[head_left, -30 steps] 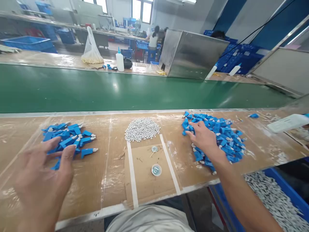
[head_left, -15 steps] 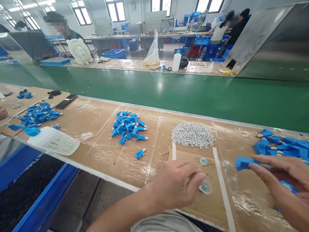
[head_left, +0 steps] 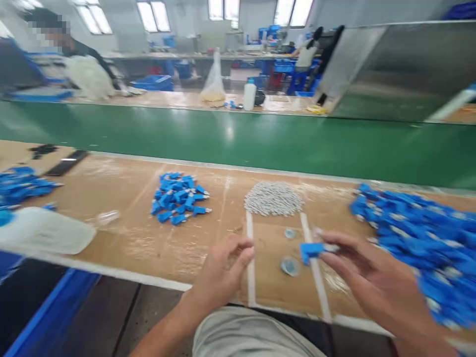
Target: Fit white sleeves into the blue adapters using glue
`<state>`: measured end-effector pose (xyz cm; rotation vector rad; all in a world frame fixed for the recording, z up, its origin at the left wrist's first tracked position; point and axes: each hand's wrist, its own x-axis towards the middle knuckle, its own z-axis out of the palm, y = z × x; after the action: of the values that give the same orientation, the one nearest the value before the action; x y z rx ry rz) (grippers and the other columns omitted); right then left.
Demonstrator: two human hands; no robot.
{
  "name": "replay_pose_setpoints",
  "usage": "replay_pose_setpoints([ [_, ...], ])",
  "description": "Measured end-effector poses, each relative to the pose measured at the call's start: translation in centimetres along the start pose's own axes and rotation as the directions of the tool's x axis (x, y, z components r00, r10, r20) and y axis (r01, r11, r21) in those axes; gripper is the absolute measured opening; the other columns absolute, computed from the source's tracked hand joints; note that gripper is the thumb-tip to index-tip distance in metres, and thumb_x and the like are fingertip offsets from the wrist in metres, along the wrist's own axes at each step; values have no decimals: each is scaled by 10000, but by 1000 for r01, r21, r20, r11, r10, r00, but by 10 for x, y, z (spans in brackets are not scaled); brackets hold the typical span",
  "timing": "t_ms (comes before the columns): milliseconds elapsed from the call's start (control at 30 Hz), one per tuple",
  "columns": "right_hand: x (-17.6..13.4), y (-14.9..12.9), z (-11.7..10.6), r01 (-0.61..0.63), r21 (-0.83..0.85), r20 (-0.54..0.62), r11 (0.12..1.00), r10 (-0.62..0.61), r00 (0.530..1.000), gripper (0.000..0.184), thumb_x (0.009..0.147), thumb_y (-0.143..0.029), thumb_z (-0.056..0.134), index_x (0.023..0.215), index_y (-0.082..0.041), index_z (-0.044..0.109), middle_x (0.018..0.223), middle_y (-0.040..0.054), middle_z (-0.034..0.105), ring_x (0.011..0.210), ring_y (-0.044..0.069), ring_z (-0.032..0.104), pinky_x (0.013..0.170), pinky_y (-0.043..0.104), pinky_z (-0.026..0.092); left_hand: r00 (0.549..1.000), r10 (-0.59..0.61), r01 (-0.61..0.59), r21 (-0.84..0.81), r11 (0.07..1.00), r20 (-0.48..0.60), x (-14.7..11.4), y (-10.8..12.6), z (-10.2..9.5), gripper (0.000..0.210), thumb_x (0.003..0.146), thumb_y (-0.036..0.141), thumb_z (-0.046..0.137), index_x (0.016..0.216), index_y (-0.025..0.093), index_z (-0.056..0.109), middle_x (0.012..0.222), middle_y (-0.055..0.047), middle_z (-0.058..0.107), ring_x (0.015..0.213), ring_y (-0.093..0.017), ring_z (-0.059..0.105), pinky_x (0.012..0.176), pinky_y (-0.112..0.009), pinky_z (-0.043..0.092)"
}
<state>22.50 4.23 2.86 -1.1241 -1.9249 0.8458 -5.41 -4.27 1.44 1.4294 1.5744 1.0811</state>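
Observation:
My right hand [head_left: 372, 277] pinches a small blue plastic part [head_left: 311, 251] with a pale end, over the right tape strip of the work area. My left hand [head_left: 226, 265] is beside the left strip, thumb and forefinger curled together; anything between them is too blurred to make out. Between the hands lie a small clear dish with bluish contents [head_left: 290, 266] and a smaller bluish blob [head_left: 289, 232]. Behind these is a heap of small grey pieces [head_left: 274, 198]. A large pile of blue parts [head_left: 412, 238] spreads beside my right hand.
A smaller pile of blue parts [head_left: 178, 197] lies left of the grey heap. Further left are a white squeeze bottle [head_left: 48, 230], a clear cup [head_left: 107, 217] and a dark phone [head_left: 68, 162]. A green belt [head_left: 223, 134] runs behind the table. A person sits across it.
The view has swung right. My right hand has brought the blue part in toward the work area; my left hand has drawn away from the dish. The lone blue part before the smaller pile no longer shows.

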Motion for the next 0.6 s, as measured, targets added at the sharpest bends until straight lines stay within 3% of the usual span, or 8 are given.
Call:
replay_pose_setpoints([
  [67,1,-12,7,24,-46,22,999,-23,999,312,941,-368,707,1251,-327,695,1125,52,763,908,254,717,866,403,574,998,-19,30,-227,973,52,7,15,14,318,1011,413,564,1250,241,681,1257,-92,704,1174,-239,657,998,-358,513],
  [133,2,-20,13,55,-56,46,997,-53,998,317,979,-354,659,1294,-313,660,1141,61,749,934,249,704,901,420,565,995,17,17,-342,939,96,15,29,23,357,999,416,590,1309,254,664,1334,-91,680,1200,-244,651,994,-355,527],
  [233,-1,-27,20,82,-54,41,995,-79,996,322,991,-333,648,1311,-302,636,1131,72,733,909,238,682,915,437,564,976,120,-54,-333,941,180,22,43,31,339,974,398,636,1269,245,699,1272,-84,709,1040,-216,701,904,-331,567],
  [367,-4,-26,28,36,71,35,997,-39,999,297,976,-321,677,1271,-291,660,1163,77,712,946,224,673,900,398,570,969,201,-170,-199,965,146,26,46,39,284,945,329,674,1203,227,737,1165,-82,743,902,-188,696,838,-312,572],
  [500,-2,-12,30,-164,231,82,959,149,985,334,949,-391,701,1251,-250,680,1111,78,680,875,195,646,773,331,572,989,50,-3,-317,948,140,33,25,41,257,909,335,709,1120,201,767,1038,-75,773,871,-197,705,796,-301,569],
  [600,-3,8,30,-255,152,104,955,241,965,349,909,-434,732,1190,-227,735,952,44,609,762,170,573,682,303,516,988,-105,147,-480,865,115,38,2,39,279,883,387,737,1059,175,778,982,-76,775,841,-185,691,761,-279,551],
])
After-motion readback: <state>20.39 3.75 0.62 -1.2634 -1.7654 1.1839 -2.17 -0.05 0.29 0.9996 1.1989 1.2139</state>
